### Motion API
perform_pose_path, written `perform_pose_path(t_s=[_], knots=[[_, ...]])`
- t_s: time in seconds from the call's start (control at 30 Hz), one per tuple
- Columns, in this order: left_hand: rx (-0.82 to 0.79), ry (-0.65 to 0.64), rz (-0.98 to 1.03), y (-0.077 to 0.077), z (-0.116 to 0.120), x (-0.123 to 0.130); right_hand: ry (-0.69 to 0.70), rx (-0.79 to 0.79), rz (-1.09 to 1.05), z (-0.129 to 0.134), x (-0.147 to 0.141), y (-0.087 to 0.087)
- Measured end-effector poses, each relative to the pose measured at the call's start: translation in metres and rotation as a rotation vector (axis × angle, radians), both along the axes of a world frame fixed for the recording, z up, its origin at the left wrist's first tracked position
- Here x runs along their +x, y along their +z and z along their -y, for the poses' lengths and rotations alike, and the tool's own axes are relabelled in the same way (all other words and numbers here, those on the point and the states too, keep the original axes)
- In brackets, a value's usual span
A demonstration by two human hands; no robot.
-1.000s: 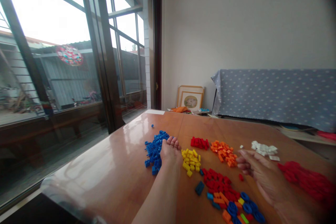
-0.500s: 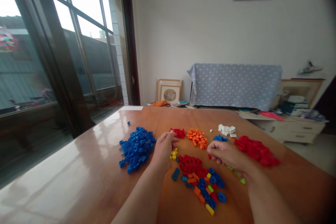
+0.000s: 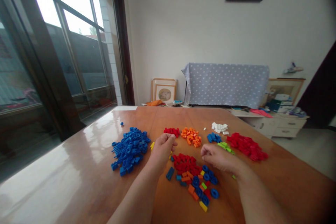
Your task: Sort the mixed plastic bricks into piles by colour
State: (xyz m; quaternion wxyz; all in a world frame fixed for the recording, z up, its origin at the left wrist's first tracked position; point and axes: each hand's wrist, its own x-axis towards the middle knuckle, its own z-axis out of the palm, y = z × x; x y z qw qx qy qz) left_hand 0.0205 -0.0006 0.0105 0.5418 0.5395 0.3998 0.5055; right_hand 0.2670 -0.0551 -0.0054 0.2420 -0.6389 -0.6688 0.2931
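My left hand (image 3: 163, 147) is closed above the table, fingertips pressed together, just in front of a small row of red bricks (image 3: 171, 132). Yellow bricks (image 3: 152, 146) show partly from behind it. My right hand (image 3: 214, 154) is curled with its fingers drawn in, between a mixed heap and the lime green bricks (image 3: 225, 147). What either hand pinches, if anything, is hidden. Below and between the hands lies the mixed heap, with red bricks (image 3: 186, 163), blue wheel-like rings (image 3: 214, 193), orange bricks (image 3: 191, 189) and a yellow brick (image 3: 203, 206).
A large blue pile (image 3: 131, 150) lies on the left of the wooden table (image 3: 86, 182). Farther back are orange pieces (image 3: 191, 136), small blue bricks (image 3: 214, 137) and white bricks (image 3: 219, 127). A long red pile (image 3: 247, 146) lies at right.
The view has turned slightly right. My right hand has shifted, uncovering the lime green pile behind it. A red piece seen by its fingertips earlier no longer shows. My left hand's fingers are closed tighter.
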Motion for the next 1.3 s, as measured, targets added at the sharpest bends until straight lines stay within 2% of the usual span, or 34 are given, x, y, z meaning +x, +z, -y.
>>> perform_pose_path(t_s=[0.23,0.4,0.57,0.77,1.07,1.3], knots=[[0.027,0.084,0.014,0.000,-0.006,-0.007,-0.037,0.112,0.027,-0.007,-0.002,-0.005],[0.070,0.213,0.062,0.002,-0.012,-0.016,-0.054,0.141,0.021,-0.015,-0.003,-0.013],[0.012,0.300,0.148,0.004,-0.016,-0.022,-0.029,0.183,0.011,-0.020,-0.011,-0.018],[-0.020,0.232,0.162,0.001,-0.015,-0.020,0.008,0.140,0.007,-0.019,-0.019,-0.020],[-0.027,0.072,0.015,0.005,-0.005,-0.011,0.049,0.067,-0.008,-0.018,-0.024,-0.022],[-0.059,0.053,0.063,0.002,-0.006,-0.006,0.049,0.107,-0.046,-0.018,-0.024,-0.024]])
